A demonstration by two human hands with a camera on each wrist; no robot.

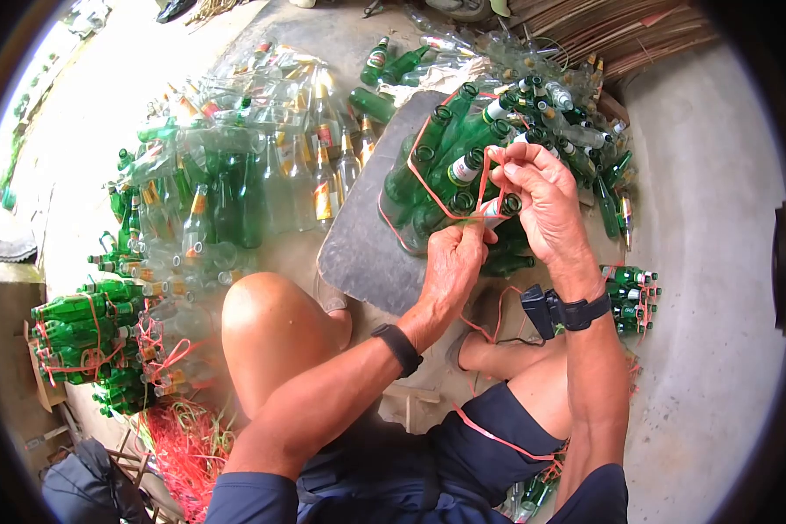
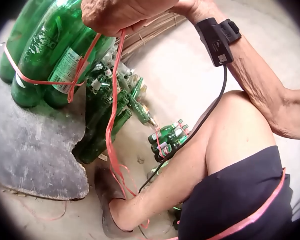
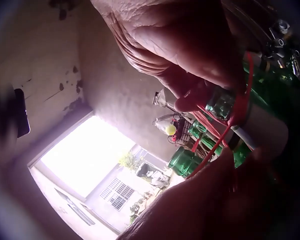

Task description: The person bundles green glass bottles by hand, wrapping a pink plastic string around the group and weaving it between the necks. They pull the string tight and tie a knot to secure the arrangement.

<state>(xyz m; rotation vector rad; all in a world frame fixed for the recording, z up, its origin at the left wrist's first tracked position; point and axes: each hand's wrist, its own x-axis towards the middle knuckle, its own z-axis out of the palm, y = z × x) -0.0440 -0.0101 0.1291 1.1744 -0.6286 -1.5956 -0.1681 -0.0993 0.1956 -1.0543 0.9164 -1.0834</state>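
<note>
Green bottles [image 1: 428,166] stand bundled on a dark board [image 1: 358,253], with a pink strap [image 1: 424,183] looped around their necks. At the near right side of the bundle, my left hand [image 1: 457,262] pinches the strap close to a bottle neck. My right hand [image 1: 541,192] holds a raised loop of the strap between thumb and fingers, just above and right of the left. In the left wrist view a second pink band [image 2: 32,80] circles the bottles lower down, knotted over a label, and a long tail [image 2: 112,115] hangs toward the floor.
Clear and green bottles [image 1: 253,175] crowd the floor at the left, with tied bundles [image 1: 79,332] nearer. More loose bottles [image 1: 576,131] lie behind at the right. Pink strips [image 1: 183,445] are heaped at lower left. A wall [image 1: 707,262] rises at the right.
</note>
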